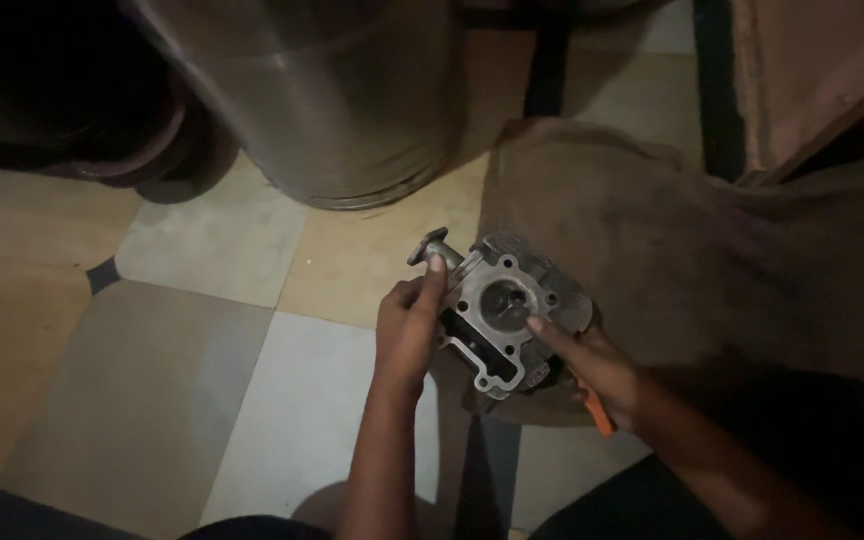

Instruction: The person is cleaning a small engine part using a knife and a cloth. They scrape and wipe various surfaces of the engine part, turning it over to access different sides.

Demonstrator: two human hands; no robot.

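Several pale floor tiles (202, 240) — brown cloth (672, 250)

Tiled floor (202, 400): brown cloth (672, 260), steel drum (342, 100) resting on it.

Dull cast-metal engine part (512, 310) on rough brown cloth (672, 260).

The view is dim and warm-toned, with the brightest light falling on the pale tiled floor (202, 300) at centre left. The top left corner and lower right sink into near-black shadow. A soft sheen runs down the large steel drum (342, 90), and detail is slightly soft and grainy throughout.
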